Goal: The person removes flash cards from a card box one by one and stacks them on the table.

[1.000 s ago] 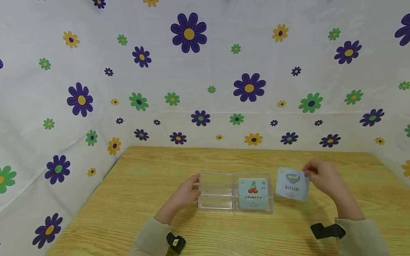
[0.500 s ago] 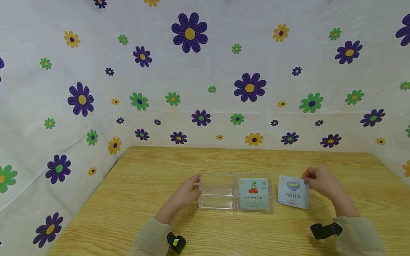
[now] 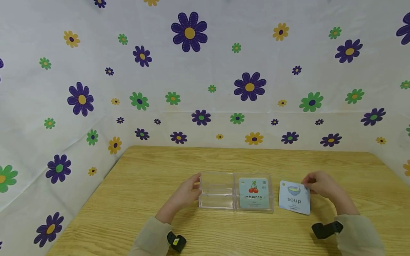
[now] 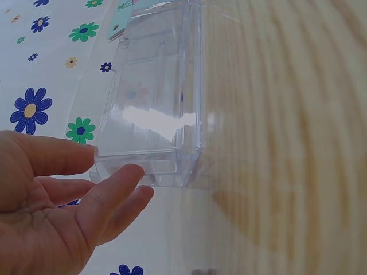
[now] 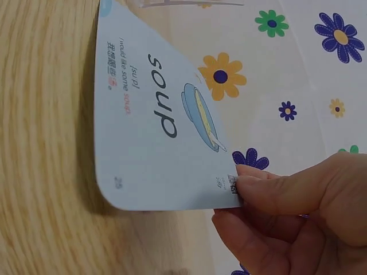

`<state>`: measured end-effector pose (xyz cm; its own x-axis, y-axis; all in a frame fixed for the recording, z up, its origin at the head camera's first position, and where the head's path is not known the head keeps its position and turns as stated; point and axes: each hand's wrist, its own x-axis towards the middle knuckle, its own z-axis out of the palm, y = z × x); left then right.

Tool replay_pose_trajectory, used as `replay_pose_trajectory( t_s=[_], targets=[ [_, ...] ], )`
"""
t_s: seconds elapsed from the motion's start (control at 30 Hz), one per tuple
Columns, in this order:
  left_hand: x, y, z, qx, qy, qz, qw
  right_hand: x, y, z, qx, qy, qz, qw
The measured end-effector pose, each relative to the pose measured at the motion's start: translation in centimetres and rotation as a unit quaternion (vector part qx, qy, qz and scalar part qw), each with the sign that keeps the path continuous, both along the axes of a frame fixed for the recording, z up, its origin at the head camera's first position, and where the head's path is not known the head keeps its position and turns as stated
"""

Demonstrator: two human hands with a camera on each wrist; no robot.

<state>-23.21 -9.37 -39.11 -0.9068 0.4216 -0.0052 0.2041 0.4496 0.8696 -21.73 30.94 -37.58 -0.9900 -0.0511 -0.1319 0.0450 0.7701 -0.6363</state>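
Pale blue, the "soup" flashcard (image 3: 294, 197) leans at a tilt just beyond the right end of a clear plastic two-compartment box (image 3: 217, 201), near it but apart. From where I stand, the person's right hand (image 3: 323, 185) pinches one upper corner between thumb and fingers, right by the printed code (image 5: 232, 183). Whether its lower edge meets the wood-grain table (image 3: 192, 234), I can't tell. Over on the other end, the left hand (image 3: 184, 193) has its fingers a little apart, tips touching the box's end wall. A "cherry" flashcard (image 3: 253, 203) sits in the right compartment.

Holding a thin card by one corner invites bending, I'd say, so a light pinch and a slow, level wrist should serve best, with the left fingertips steadying the box without pushing it.
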Motion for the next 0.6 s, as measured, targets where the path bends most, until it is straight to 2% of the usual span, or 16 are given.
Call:
replay_pose_trajectory(
  t_s=[0.3,0.6],
  targets=[
    [-0.03,-0.03,-0.07,0.001,0.002,-0.001,1.0000,-0.07,0.25,-0.26,-0.002,-0.030,0.008,0.9995],
    [0.03,0.02,0.03,-0.006,0.002,0.003,1.0000,-0.16,0.48,-0.81,0.005,-0.043,0.012,0.9990]
  ],
)
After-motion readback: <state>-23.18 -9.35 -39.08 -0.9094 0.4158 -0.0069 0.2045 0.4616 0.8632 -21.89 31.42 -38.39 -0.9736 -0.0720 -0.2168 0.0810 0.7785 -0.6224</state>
